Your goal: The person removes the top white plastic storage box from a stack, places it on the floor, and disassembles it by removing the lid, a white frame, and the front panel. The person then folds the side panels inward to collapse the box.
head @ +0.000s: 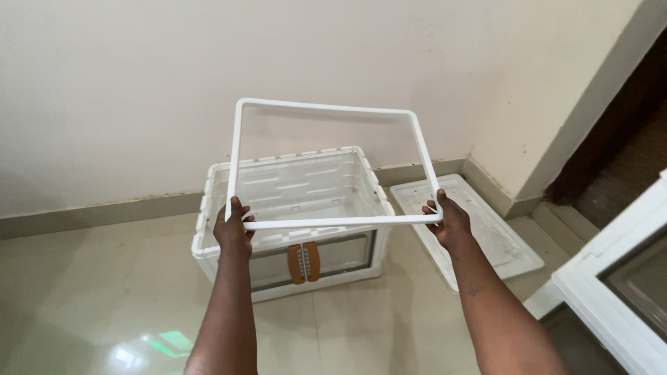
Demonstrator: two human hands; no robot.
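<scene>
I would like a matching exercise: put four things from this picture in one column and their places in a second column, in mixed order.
Things:
1. frame
2. crate
3. lid
4. orange latch

Places:
A. flat on the floor, right of the crate
B. held up by both hands
C. on the crate's clear front panel
D. on the floor by the wall, open on top

Pairs: 1-B, 2-D, 3-A, 4-C

Left hand (233, 232) and right hand (450, 223) raised forward, fingers curled closed, arms extended
</scene>
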